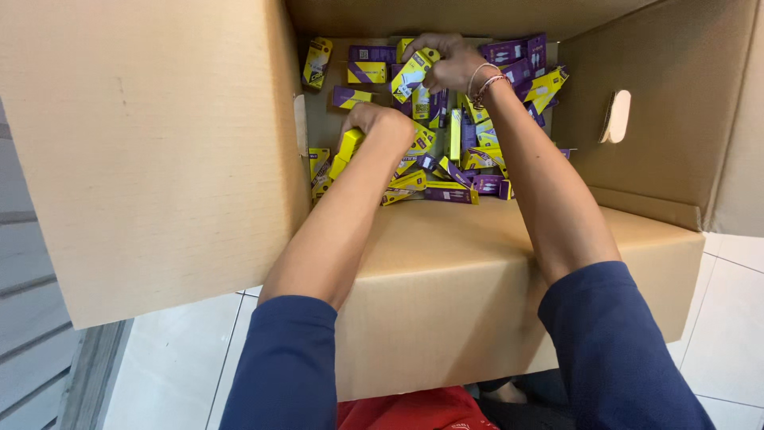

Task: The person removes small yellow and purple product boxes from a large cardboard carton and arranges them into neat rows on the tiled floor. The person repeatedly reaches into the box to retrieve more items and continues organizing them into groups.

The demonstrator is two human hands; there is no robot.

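Both my arms reach down into a large open cardboard box (446,271). Its bottom is strewn with several small yellow and purple packets (450,191). My left hand (380,123) is closed around a yellow packet (345,151) near the box's left inner wall. Farther back, my right hand (450,62), with bracelets on the wrist, grips another yellow and purple packet (411,76) lifted a little above the pile.
A tall box flap (151,159) stands up on the left and another flap (668,111) with a hand-hole cutout rises on the right. White floor tiles (732,318) lie around the box. A red cloth (414,410) shows below, between my arms.
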